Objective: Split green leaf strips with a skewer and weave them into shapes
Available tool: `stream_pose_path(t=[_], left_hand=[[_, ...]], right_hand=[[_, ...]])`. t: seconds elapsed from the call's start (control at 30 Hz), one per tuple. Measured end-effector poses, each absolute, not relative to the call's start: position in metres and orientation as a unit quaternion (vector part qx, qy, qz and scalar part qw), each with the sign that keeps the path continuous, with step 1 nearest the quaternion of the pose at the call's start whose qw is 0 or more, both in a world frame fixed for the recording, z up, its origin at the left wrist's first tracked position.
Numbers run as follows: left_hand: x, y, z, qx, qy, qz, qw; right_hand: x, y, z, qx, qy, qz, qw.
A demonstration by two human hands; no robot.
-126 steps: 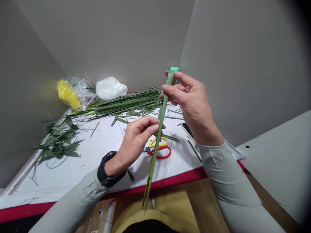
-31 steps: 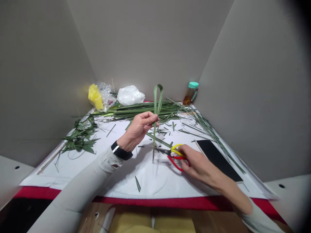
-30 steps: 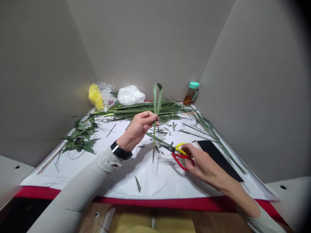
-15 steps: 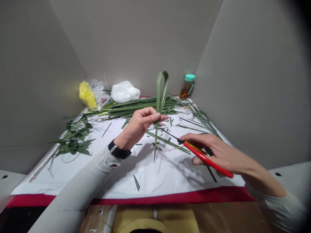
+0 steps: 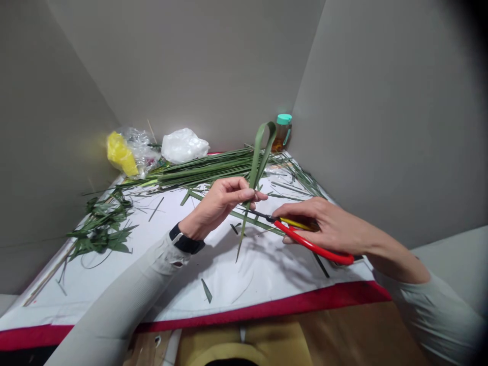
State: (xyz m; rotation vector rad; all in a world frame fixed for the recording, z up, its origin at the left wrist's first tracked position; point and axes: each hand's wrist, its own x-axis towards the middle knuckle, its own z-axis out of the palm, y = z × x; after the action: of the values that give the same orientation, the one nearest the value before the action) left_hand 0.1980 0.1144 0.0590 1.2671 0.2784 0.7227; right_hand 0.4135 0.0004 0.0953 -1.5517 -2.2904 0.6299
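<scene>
My left hand [image 5: 229,201] pinches a green leaf strip [image 5: 257,152] between thumb and fingers. The strip is bent into an upright loop above the fingers, and a pointed tail hangs below them. My right hand [image 5: 328,223] is wrapped round red-handled scissors [image 5: 312,245], with part of a yellow inner grip showing. Their dark blades point left and reach the hanging tail just under my left fingers. Whether the blades have closed on the leaf I cannot tell.
A pile of long green leaves [image 5: 206,168] lies across the back of the white-covered table [image 5: 168,290]. Leafy sprigs [image 5: 102,229] are at left. Behind stand a yellow bag [image 5: 121,154], a white plastic bag [image 5: 185,145] and a bottle [image 5: 282,132]. Leaf scraps lie scattered about.
The scissors have come closer to my left hand, and their blades now meet the strip's tail. The handles look closer together. The whole view has shifted and tilted slightly.
</scene>
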Motion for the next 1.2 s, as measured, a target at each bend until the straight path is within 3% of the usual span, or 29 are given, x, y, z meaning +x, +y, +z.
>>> stream_pose_path(t=[0.53, 0.93, 1.1, 1.2], left_hand=[[0.226, 0.131, 0.049, 0.581, 0.135, 0.258, 0.76], [0.233, 0.168, 0.039, 0.561, 0.137, 0.33, 0.746], [0.212, 0.16, 0.045, 0.554, 0.128, 0.344, 0.747], [0.198, 0.149, 0.045, 0.556, 0.132, 0.334, 0.75]], right_hand=[[0.431, 0.005, 0.085, -0.533, -0.815, 0.165, 0.155], [0.416, 0.018, 0.042, -0.588, -0.773, 0.214, 0.103], [0.371, 0.0, 0.01, -0.593, -0.788, 0.146, 0.079], [0.363, -0.003, 0.015, -0.588, -0.794, 0.117, 0.097]])
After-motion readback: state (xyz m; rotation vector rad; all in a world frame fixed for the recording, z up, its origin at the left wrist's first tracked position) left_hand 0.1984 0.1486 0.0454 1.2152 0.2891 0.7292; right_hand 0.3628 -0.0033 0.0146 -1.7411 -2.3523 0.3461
